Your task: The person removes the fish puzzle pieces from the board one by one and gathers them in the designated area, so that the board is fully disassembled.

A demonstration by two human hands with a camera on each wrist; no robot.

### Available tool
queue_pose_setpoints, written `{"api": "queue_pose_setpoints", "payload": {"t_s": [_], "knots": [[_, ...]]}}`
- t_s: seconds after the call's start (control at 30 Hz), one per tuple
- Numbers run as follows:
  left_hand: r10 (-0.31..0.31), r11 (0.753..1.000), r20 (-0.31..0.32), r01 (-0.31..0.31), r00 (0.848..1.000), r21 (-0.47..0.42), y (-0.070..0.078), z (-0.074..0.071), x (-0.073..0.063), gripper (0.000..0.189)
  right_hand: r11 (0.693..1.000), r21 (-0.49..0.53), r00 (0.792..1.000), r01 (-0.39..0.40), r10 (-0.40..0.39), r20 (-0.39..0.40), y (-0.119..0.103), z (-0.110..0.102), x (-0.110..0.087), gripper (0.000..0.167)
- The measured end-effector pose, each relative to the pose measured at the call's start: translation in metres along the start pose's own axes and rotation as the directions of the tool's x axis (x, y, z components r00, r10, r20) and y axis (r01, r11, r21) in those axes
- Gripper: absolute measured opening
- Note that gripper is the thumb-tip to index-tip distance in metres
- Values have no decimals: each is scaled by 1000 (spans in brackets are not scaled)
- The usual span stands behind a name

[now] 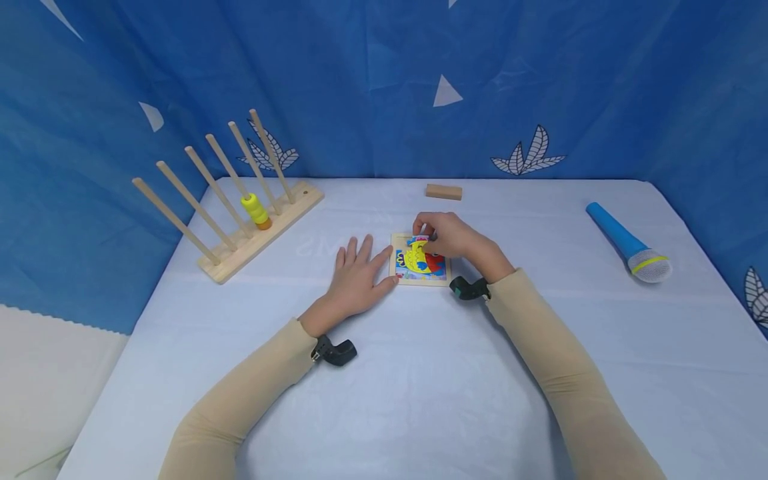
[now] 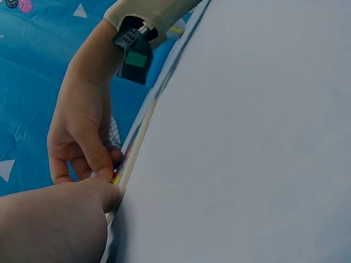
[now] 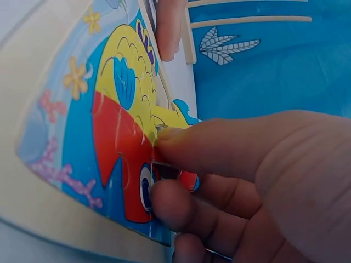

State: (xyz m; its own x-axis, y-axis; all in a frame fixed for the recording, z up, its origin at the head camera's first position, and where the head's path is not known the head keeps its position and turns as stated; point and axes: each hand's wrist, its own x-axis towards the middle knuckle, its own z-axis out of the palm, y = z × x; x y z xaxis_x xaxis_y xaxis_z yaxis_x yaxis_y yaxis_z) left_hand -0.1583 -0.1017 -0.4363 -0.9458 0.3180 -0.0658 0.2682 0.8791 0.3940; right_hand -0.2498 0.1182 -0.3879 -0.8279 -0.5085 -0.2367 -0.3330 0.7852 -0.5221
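Note:
A small wooden-framed jigsaw puzzle (image 1: 421, 274) with a yellow and red fish picture lies flat on the table. My right hand (image 1: 449, 235) is over its top edge, pinching a puzzle piece (image 3: 176, 114) between thumb and fingers. That piece, yellow and blue, sits tilted up above the board in the right wrist view; the fingers cover part of it. My left hand (image 1: 358, 279) lies palm down with fingers spread, its thumb and index fingertip at the frame's left edge.
A wooden peg stand (image 1: 240, 257) with several upright rods is at the back left, yellow beads (image 1: 255, 208) on one rod. Behind the puzzle lies a wooden block (image 1: 444, 192). A blue toy microphone (image 1: 621, 233) rests on the right. Blue curtain (image 1: 384, 87) borders the table's back.

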Motion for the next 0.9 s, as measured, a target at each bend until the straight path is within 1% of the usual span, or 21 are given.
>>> {"api": "queue_pose_setpoints", "payload": {"t_s": [0.17, 0.3, 0.53, 0.7, 0.9], "knots": [[1, 1000, 3, -1, 1000, 1, 0, -1, -1, 67, 1000, 13, 1000, 16, -16, -11, 1, -1, 0, 22], [0, 1000, 5, 0, 1000, 0, 0, -1, -1, 67, 999, 29, 1000, 13, -13, -12, 2, -2, 0, 19], [-4, 1000, 2, 4, 1000, 0, 0, 1, 0, 68, 996, 80, 998, -30, 34, -48, 5, -10, -5, 20], [-8, 1000, 1, 8, 1000, -3, 1, 1, -1, 68, 989, 125, 993, -79, 89, -81, 21, -20, -14, 24], [-2, 1000, -4, 2, 1000, -19, 3, -1, -2, 68, 983, 126, 984, -132, 145, -102, 49, -35, -35, 26]]}}
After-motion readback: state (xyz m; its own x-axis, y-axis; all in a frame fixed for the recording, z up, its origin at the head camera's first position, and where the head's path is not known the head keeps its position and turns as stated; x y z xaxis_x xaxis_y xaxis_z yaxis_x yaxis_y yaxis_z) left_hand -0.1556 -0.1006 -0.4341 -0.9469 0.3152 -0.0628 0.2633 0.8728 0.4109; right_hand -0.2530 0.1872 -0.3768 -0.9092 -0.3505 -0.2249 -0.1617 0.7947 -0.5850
